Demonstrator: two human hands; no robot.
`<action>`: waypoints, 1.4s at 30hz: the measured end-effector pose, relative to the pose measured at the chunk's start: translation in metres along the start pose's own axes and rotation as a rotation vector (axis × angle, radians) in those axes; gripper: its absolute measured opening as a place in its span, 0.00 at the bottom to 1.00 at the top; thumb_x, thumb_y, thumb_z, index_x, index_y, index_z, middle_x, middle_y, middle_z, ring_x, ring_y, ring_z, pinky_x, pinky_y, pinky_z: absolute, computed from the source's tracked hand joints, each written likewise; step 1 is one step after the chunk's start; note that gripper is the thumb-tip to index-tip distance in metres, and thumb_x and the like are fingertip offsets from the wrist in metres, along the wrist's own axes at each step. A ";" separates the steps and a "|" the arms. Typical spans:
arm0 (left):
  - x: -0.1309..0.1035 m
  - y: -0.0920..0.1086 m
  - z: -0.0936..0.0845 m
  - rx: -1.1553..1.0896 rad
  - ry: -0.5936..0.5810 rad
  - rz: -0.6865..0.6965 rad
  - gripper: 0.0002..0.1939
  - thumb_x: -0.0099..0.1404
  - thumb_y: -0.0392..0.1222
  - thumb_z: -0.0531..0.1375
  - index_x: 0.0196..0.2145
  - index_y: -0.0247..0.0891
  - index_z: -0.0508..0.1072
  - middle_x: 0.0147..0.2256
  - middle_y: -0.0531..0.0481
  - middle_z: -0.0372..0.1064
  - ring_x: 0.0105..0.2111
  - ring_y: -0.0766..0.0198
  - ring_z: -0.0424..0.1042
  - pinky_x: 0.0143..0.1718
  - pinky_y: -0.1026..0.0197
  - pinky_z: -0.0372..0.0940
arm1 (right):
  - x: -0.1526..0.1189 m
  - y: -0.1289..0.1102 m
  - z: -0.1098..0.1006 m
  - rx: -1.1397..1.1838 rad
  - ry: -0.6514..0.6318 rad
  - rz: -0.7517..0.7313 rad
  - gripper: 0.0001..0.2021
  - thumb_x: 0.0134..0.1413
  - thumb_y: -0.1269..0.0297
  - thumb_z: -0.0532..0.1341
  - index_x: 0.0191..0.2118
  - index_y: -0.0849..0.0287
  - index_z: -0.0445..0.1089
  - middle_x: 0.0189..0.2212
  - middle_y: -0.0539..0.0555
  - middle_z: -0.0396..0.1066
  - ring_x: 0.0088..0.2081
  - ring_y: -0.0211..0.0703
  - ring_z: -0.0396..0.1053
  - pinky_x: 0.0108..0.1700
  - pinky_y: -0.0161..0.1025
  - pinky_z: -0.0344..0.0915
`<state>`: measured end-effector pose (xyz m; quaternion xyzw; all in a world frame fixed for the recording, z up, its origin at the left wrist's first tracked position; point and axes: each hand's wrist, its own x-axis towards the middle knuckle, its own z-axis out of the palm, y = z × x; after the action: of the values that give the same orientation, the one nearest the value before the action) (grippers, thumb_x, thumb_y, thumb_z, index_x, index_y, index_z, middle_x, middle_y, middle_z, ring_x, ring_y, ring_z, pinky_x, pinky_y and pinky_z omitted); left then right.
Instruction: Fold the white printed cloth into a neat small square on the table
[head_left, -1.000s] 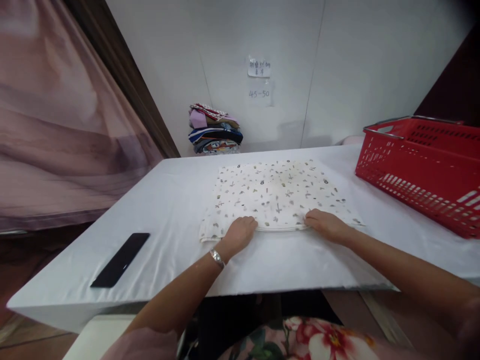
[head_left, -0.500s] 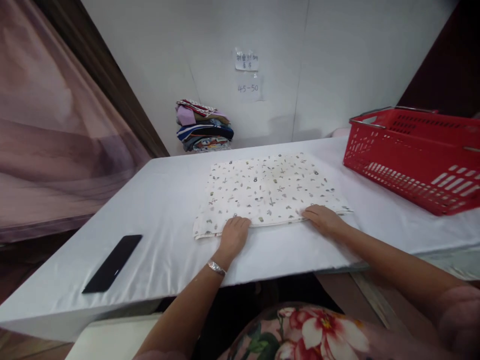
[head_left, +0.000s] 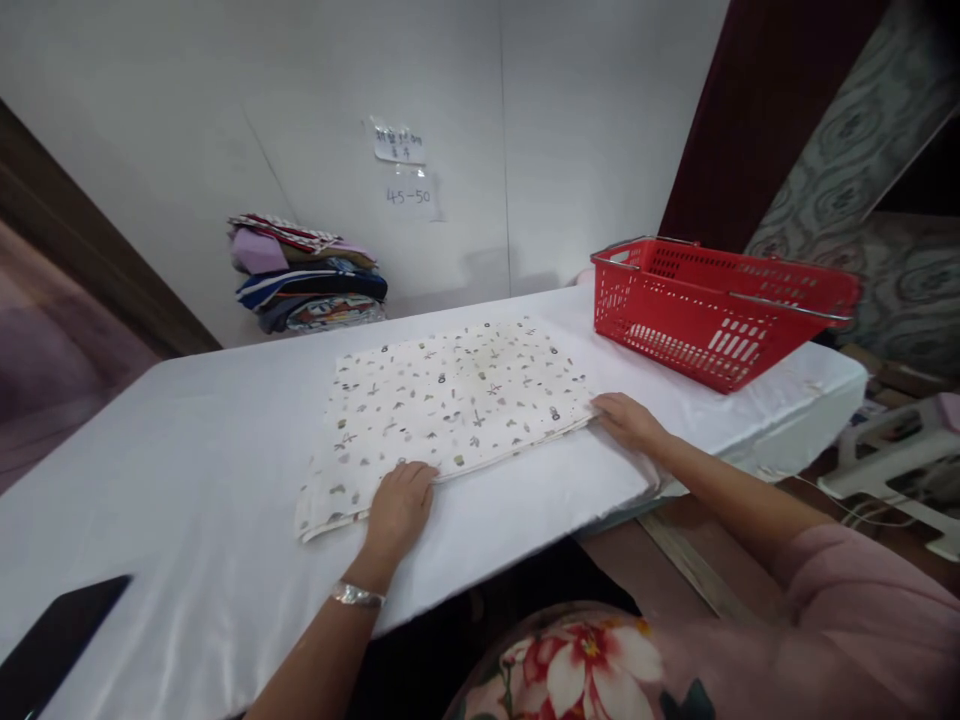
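A folded cream-white cloth point(head_left: 450, 400) with small grey-green printed motifs lies flat on the white-covered table, its near edge towards me. My left hand point(head_left: 400, 508), a silver bracelet on its wrist, rests palm down over that near edge, left of its middle, fingers lying flat. At the near right corner, my right hand point(head_left: 634, 422) has its fingers bent over the edge, closed on the cloth. Both thumbs are mostly hidden from me.
Right of the cloth stands a red plastic basket point(head_left: 675, 320) with metal handles. A pile of folded fabrics point(head_left: 311, 275) is at the back left by the wall. A black flat phone-like object point(head_left: 64, 640) lies at the table's point(head_left: 217, 470) near left.
My view has turned to the right, showing more of the basket's side of the room. My right hand has slid along the near edge to the cloth's right corner. My left hand stays on the edge.
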<state>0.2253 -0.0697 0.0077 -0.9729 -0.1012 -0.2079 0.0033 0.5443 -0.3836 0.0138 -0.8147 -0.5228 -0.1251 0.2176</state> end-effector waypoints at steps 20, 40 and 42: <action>0.002 0.000 0.000 -0.075 -0.017 -0.028 0.13 0.60 0.32 0.50 0.39 0.36 0.71 0.39 0.45 0.70 0.41 0.55 0.66 0.42 0.54 0.62 | 0.039 0.006 -0.030 0.870 -0.206 1.042 0.10 0.55 0.62 0.61 0.27 0.60 0.64 0.18 0.48 0.66 0.19 0.30 0.62 0.19 0.27 0.57; 0.001 0.000 0.002 -0.078 0.009 -0.031 0.13 0.60 0.31 0.51 0.39 0.36 0.71 0.39 0.44 0.70 0.41 0.55 0.66 0.42 0.53 0.62 | 0.055 0.006 -0.022 1.171 -0.549 1.155 0.07 0.58 0.69 0.55 0.33 0.65 0.69 0.24 0.55 0.72 0.23 0.35 0.69 0.26 0.29 0.67; 0.000 0.000 0.002 -0.082 0.007 -0.030 0.13 0.60 0.31 0.51 0.39 0.36 0.71 0.39 0.44 0.70 0.41 0.55 0.66 0.42 0.54 0.62 | 0.053 0.008 -0.019 1.211 -0.530 1.118 0.07 0.59 0.70 0.54 0.34 0.64 0.68 0.24 0.54 0.72 0.23 0.33 0.68 0.25 0.27 0.65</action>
<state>0.2264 -0.0699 0.0064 -0.9699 -0.1072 -0.2152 -0.0393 0.5743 -0.3534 0.0518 -0.6985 -0.0555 0.4941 0.5146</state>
